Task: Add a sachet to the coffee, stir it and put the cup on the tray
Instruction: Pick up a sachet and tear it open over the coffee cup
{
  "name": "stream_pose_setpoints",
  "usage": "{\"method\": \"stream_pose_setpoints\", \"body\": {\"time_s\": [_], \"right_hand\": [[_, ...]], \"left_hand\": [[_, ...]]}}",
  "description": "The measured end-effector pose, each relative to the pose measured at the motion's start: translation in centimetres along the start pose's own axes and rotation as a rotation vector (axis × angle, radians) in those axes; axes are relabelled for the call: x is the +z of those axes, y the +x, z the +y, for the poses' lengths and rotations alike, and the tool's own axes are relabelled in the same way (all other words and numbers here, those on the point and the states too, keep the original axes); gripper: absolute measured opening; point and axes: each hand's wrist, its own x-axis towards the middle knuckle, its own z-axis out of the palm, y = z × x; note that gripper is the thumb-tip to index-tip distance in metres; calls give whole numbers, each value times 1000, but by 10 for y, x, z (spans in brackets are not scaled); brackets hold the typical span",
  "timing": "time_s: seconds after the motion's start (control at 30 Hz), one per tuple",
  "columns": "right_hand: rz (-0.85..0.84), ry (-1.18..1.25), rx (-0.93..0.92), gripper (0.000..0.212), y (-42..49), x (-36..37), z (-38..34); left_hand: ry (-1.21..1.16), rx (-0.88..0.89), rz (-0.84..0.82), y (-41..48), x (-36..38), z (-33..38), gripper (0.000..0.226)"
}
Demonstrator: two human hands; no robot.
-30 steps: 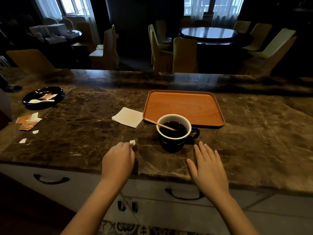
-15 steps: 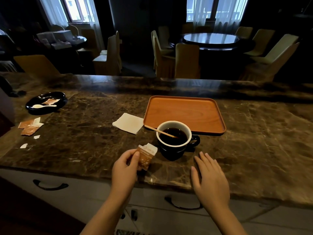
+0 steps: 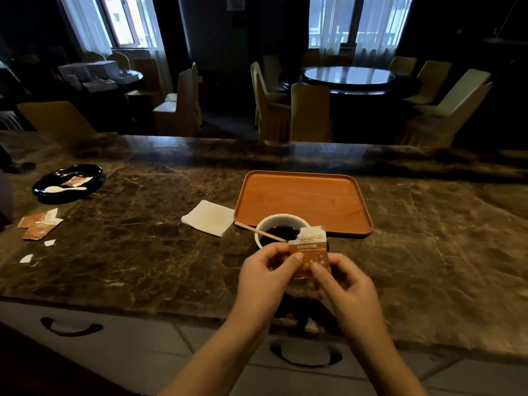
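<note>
A small orange sachet [image 3: 311, 250] with a white top is held upright between both hands, just in front of the cup. My left hand [image 3: 267, 277] pinches its left edge and my right hand [image 3: 347, 282] pinches its lower right side. The dark cup [image 3: 281, 221] with a white inside holds black coffee, and a wooden stirrer [image 3: 257, 232] leans out of it to the left. My hands and the sachet hide the cup's near side. The orange tray [image 3: 305, 198] lies empty right behind the cup.
A folded white napkin [image 3: 210, 218] lies left of the tray. Far left sit a black dish [image 3: 68, 182] with a white spoon and a sachet, several used sachets [image 3: 40, 224] and torn paper scraps [image 3: 27, 258]. Drawer handles line the counter front.
My left hand picked the sachet up from the counter and raised it in front of the cup. My right hand left the counter and took hold of the sachet too.
</note>
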Motion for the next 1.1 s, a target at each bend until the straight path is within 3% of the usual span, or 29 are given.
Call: {"method": "stream_pose_setpoints", "body": {"time_s": [0.13, 0.33, 0.5, 0.7, 0.9, 1.1], "right_hand": [[-58, 79, 78, 11, 15, -11, -7], [-212, 24, 111, 13, 45, -27, -25], [-177, 237, 194, 13, 70, -26, -31], [-132, 250, 217, 14, 83, -19, -26], [-212, -13, 239, 17, 104, -21, -24], [-190, -104, 225, 23, 114, -16, -23]], "left_hand": [[152, 1, -97, 17, 1, 17, 13], [509, 39, -385, 66, 1, 60, 9], [523, 63, -357, 97, 11, 72, 12], [510, -53, -363, 114, -1, 73, 6], [672, -165, -422, 123, -19, 71, 6], [733, -171, -379, 130, -21, 62, 12]]}}
